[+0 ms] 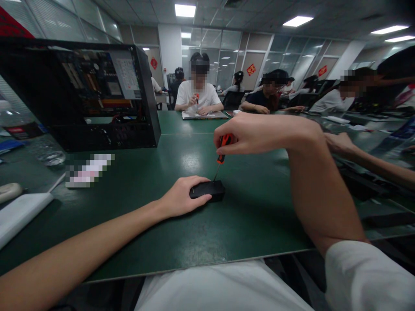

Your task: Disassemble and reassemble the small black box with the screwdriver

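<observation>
A small flat black box point(210, 189) lies on the green table point(246, 224) in front of me. My left hand point(181, 198) rests over its left end and pins it down. Above it, my right hand point(249, 131) grips a screwdriver point(222, 151) with an orange and black handle. The screwdriver stands nearly upright, and its thin tip touches the top of the black box near its far edge.
An open black computer case point(84, 93) stands on its side at the far left. A white pad point(19, 214) lies at the left edge. Another person's forearm point(366, 157) reaches in from the right. Several people sit at tables further back.
</observation>
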`<state>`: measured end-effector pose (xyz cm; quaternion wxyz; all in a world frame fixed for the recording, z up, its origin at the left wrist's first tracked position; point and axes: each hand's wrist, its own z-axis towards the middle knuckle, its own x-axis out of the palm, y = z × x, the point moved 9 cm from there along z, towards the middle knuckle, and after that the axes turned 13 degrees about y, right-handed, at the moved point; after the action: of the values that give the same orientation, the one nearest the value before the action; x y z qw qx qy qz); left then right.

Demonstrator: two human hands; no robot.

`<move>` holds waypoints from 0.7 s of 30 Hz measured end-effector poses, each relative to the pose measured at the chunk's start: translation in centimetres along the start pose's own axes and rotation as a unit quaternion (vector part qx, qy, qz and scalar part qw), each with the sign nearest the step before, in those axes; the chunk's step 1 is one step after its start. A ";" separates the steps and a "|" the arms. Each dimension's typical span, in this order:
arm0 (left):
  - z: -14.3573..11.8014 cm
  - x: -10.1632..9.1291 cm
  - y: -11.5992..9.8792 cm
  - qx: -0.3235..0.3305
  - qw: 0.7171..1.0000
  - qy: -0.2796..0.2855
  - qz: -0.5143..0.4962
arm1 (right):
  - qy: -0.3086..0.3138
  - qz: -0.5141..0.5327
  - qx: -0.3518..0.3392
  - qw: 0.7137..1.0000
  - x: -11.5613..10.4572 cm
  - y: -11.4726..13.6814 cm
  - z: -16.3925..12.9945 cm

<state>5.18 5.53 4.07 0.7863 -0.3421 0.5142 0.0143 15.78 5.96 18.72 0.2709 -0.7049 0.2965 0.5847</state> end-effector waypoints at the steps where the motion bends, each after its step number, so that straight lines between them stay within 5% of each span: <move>1: 0.0 0.0 0.0 0.001 1.000 -0.001 0.000 | 0.001 0.003 0.002 1.000 0.0 -0.2 0.0; 9: 0.0 0.0 0.0 0.001 1.000 0.001 0.003 | 0.038 0.040 -0.061 0.997 0.8 0.2 -0.1; 21: 0.0 -0.1 -0.2 0.001 1.000 0.003 0.002 | -0.001 0.026 -0.077 0.997 0.2 0.9 0.3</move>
<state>5.17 5.41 4.19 0.7850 -0.3404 0.5173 0.0141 14.95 5.61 18.46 0.2011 -0.7148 0.2686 0.6136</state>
